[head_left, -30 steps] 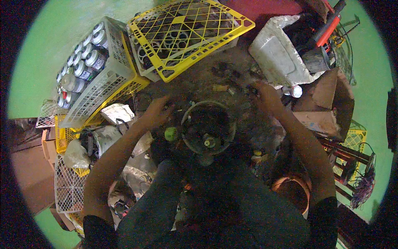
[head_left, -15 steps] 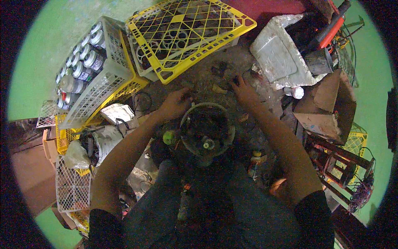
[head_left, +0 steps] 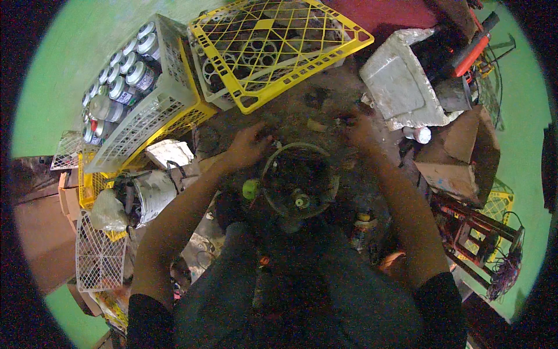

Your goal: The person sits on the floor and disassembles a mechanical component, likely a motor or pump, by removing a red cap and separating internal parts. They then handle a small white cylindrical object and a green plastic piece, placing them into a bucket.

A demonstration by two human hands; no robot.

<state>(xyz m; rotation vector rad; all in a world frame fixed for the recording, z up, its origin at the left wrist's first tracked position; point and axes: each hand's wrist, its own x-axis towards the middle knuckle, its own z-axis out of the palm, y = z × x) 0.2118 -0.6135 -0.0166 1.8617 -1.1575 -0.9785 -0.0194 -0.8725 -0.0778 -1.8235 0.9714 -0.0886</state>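
Observation:
A round bucket or tub (head_left: 299, 181) with a pale rim and dark inside stands between my knees. A small pale round piece (head_left: 299, 202) shows inside near its front. My left hand (head_left: 250, 144) is beside the bucket's far left rim, its fingers loosely bent and apart, with nothing visible in them. Beyond the bucket on the right, my right hand (head_left: 361, 132) has its fingers drawn together; a small light spot shows at the fingertips, too dark to name. A greenish-yellow round object (head_left: 250, 189) lies left of the bucket, and a bottle (head_left: 361, 229) stands to its right.
At the far left, a whitish crate (head_left: 154, 113) holds several lidded jars (head_left: 139, 74). A yellow lattice crate (head_left: 285, 81) lies beyond my hands. On the right are a torn pale container (head_left: 394, 81), a cardboard box (head_left: 456, 157) and a wooden frame (head_left: 476, 232) with wires.
My right hand has shifted right and slightly nearer me. The left hand stays by the bucket rim. Nearby things sit a little farther right in view, as the camera moved.

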